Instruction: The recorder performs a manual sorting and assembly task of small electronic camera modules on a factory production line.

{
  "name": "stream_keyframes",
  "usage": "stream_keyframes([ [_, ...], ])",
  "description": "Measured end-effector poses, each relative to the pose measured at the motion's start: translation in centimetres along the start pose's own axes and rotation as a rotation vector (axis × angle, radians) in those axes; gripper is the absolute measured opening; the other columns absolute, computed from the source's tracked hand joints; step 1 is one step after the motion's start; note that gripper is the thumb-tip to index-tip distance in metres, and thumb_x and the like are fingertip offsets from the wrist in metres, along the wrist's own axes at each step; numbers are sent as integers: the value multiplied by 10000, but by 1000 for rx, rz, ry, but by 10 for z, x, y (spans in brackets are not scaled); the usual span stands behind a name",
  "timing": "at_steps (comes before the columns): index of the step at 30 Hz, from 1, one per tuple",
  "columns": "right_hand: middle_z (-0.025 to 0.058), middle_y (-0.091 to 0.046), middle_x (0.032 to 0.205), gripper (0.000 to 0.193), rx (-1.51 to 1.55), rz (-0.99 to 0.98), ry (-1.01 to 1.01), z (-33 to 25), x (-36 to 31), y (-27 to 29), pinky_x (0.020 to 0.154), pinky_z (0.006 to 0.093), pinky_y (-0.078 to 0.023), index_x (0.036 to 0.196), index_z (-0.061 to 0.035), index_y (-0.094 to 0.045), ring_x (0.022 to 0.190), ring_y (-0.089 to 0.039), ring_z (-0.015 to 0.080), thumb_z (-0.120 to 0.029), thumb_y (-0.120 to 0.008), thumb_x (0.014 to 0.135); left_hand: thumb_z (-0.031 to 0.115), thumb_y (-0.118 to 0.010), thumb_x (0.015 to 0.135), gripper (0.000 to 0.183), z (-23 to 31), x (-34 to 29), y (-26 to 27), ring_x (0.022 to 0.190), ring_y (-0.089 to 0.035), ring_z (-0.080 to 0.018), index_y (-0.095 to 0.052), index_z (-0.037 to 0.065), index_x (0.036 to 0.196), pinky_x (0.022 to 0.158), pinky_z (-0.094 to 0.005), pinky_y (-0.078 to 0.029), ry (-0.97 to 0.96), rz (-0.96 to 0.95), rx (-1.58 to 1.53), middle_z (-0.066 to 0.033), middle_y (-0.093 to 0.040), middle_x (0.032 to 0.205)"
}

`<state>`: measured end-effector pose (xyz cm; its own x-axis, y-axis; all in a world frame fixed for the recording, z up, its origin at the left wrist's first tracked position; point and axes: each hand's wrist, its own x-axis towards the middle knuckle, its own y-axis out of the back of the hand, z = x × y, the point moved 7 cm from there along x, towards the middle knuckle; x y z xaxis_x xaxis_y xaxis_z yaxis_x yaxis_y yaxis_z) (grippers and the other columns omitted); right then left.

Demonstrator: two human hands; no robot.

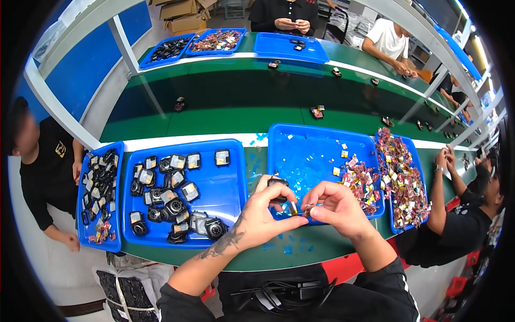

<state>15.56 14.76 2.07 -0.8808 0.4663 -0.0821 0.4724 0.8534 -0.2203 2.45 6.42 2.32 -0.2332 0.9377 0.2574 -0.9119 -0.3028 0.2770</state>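
Left hand comes in from lower left, forearm slanting up and right, dark ink near the wrist. Palm turned inward, fingers curled over, thumb stretched right. It's holding a black unit between the curled fingers, mostly hidden by them. A small yellow-and-silver piece shows just right of the unit, above the left thumb; can't tell if it's attached.

Right hand comes in from lower right, wrist bent, pointing left. Thumb and index in a narrow pinch on a small part, other fingers folded. Tips sit just beside the left thumb; part detail is too small to make out.

Both hands are over the near edge of the middle tray, blue. Inside it, beyond and right of the right hand: a loose heap of pinkish bits with white and yellow pieces. Right of that, the right tray, heaped with more of the same.

Left of the left hand: the device tray, with black devices, several with round lens-like fronts, others showing pale rectangular faces. Far left of the hand, a narrower tray of dark shells.

Markings: pale rectangles may be labels, too small to tell. A co-worker left of the hands has a yellowish shirt print.
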Motion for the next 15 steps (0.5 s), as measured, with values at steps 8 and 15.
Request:
stream_keyframes([
  [8,97,-644,1004,109,-37,-58,73,-7,-2,-4,823,273,-514,946,1,-593,949,-618,133,-9,-666,866,80,-807,742,203,-12,-3,-7,871,-561,-110,-675,22,886,747,-238,-516,85,-88,-236,-61,-507,1026],
  [15,33,-635,956,156,80,-63,-107,-2,-4,-7,768,238,-492,1033,4,-618,900,-592,86,-39,-654,887,99,-768,801,140,-27,-9,-18,825,-557,-81,-706,17,896,696,-223,-494,195,-152,-563,-45,-551,987],
])
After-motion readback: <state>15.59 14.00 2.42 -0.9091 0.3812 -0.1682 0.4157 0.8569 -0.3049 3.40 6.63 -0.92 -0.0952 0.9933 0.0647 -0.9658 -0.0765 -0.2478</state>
